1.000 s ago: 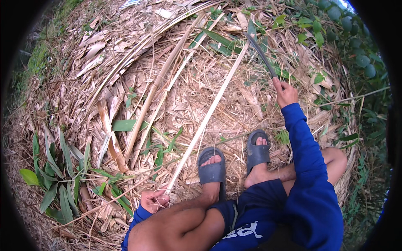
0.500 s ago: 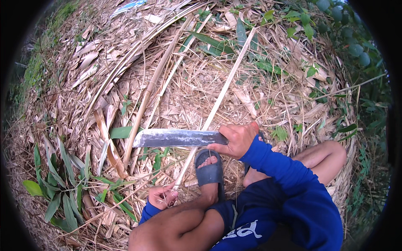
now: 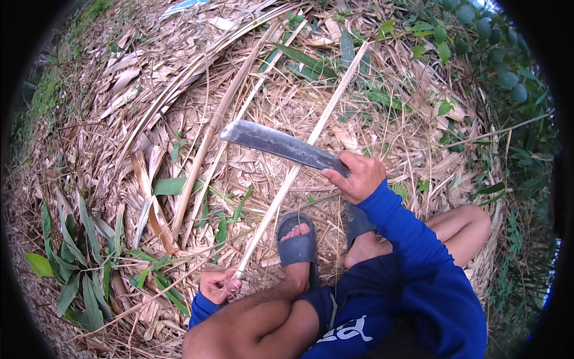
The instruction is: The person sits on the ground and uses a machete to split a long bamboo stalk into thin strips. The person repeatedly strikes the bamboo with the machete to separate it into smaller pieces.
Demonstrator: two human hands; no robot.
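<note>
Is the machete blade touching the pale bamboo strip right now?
Cannot tell. In the head view the blade crosses over the strip, held by the right hand; no gap or contact shows plainly.

We see: blade dull grey pitted metal | bamboo strip pale, smooth, matt | slippers matt grey rubber | sleeve blue cloth

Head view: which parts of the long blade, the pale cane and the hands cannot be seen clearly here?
- Handle of the long blade: covered by the right hand that grips it.
- Near end of the pale cane: wrapped inside the left hand.
- Far end of the cane: lost among dry leaves near the top rim.
- Right sandal: mostly behind the right wrist and blue sleeve.
</note>
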